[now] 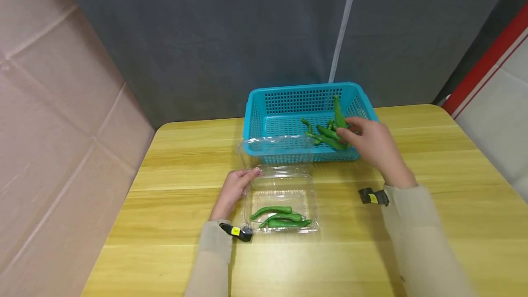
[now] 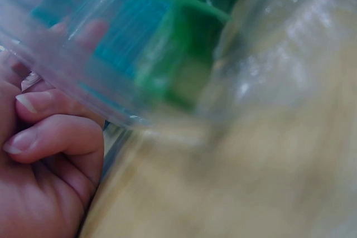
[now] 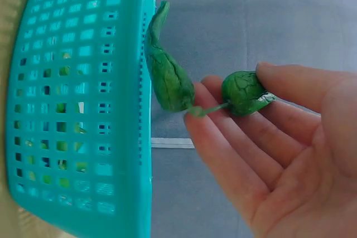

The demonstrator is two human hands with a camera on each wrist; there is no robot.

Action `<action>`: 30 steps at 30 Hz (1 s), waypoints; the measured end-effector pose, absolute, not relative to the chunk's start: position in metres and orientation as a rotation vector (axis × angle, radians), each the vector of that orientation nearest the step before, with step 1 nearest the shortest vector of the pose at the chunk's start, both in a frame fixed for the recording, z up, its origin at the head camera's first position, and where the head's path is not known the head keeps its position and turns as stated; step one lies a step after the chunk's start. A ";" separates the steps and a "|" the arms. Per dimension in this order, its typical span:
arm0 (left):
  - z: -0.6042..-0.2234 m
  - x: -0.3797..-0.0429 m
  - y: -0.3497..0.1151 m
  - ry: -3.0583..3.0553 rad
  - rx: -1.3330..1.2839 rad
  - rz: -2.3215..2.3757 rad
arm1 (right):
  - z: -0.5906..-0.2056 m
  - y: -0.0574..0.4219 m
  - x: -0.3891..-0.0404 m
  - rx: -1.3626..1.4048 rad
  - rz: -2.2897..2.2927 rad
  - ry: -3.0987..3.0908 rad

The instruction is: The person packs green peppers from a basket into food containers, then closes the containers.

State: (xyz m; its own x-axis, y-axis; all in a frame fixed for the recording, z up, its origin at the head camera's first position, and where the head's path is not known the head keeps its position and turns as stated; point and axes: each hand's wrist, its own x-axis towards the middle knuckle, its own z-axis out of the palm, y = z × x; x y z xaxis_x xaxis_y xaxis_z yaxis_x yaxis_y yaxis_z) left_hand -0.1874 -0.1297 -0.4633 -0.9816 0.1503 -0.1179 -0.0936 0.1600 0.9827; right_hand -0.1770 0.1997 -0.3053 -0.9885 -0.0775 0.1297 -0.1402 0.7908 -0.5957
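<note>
My left hand (image 1: 236, 189) grips the left edge of a clear plastic clamshell box (image 1: 316, 205), near its hinge. The lid stands up at the back, and several green chili peppers (image 1: 280, 217) lie in the front of the base. In the left wrist view, the curled fingers (image 2: 61, 135) are beside the clear plastic. At the blue basket (image 1: 257, 148), my right hand (image 1: 373, 143) is over the right part. The right wrist view shows a green chili pepper (image 3: 244, 92) between thumb and fingers, with another pepper (image 3: 167, 79) at the fingertips. More peppers (image 1: 326, 136) lie inside the basket.
A light wooden table (image 1: 173, 223) carries the box and basket. Behind it hangs a dark grey curtain (image 1: 198, 49). A pale padded wall (image 1: 62, 118) borders the left, and a red-edged white panel (image 1: 507, 77) stands at the right. The raised lid overlaps the basket's front in view.
</note>
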 end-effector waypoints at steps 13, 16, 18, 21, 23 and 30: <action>-0.463 -0.188 -0.130 2.240 0.070 1.918 | -0.321 0.200 -0.154 0.131 1.126 -2.805; -0.463 -0.188 -0.130 2.230 0.079 1.922 | -0.325 0.202 -0.150 0.112 1.183 -2.800; -0.463 -0.189 -0.130 2.232 0.069 1.913 | -0.327 0.202 -0.147 0.088 1.221 -2.796; -0.463 -0.189 -0.130 2.241 0.052 1.897 | -0.332 0.203 -0.145 0.071 1.273 -2.785; -0.462 -0.188 -0.129 2.247 0.041 1.893 | -0.335 0.202 -0.144 0.071 1.304 -2.775; -0.462 -0.188 -0.130 2.233 0.040 1.900 | -0.343 0.202 -0.144 0.097 1.380 -2.747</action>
State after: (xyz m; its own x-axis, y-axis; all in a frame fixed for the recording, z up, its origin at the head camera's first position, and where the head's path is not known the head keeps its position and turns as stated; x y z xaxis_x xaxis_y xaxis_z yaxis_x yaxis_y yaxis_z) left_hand -0.1877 -0.1301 -0.4622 -0.9778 0.1551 -0.1411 -0.1144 0.1692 0.9789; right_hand -0.1438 0.2015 -0.3429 -0.9959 -0.0269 0.0868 -0.0857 0.5959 -0.7984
